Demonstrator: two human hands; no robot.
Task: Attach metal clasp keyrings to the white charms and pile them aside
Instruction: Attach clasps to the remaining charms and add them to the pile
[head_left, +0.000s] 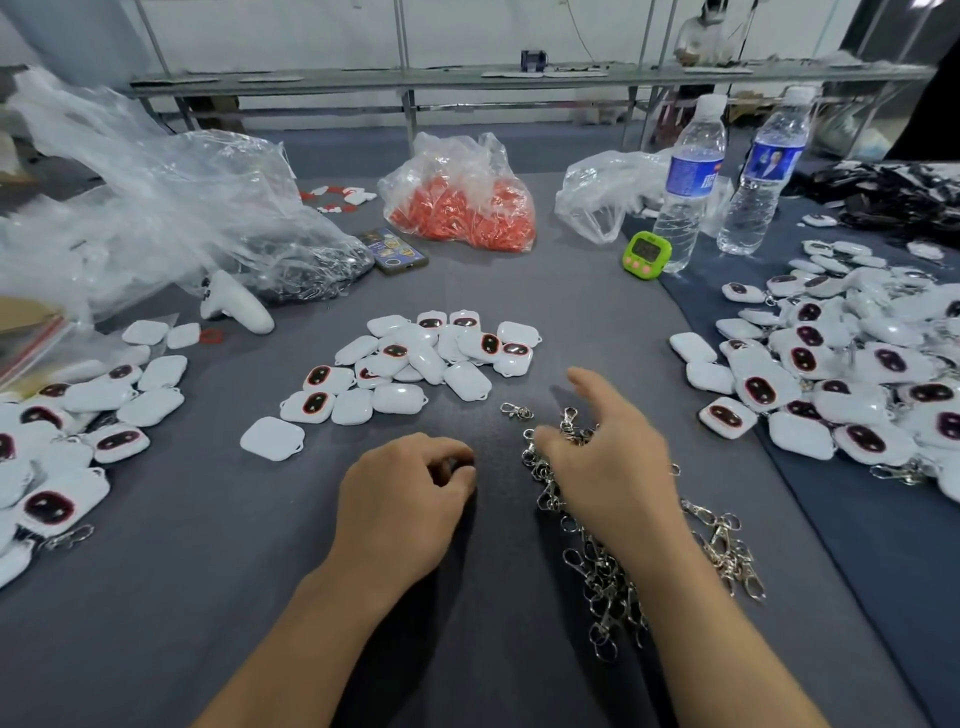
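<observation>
Roughly midway: clasped pile (841, 374) at 3 o'clock, second pile (78, 415) at 9 with a clasp showing, bare white charms (415, 364) left at 12. Left hand (410, 493) is curled on the cloth (208, 545), nothing visible in it. Right hand (613, 462) has its fingers down in the keyring heap (602, 571) at 4 o'clock, index out; cannot tell if it pinches one.

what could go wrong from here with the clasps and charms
1. The metal clasps lie tangled in one heap under the right hand. Lifting one may drag others along and scatter them.
2. The right pile of clasped charms sprawls loosely, with a few strays on the side facing the middle pile of bare charms. Finished and unfinished ones could get mixed.
</observation>
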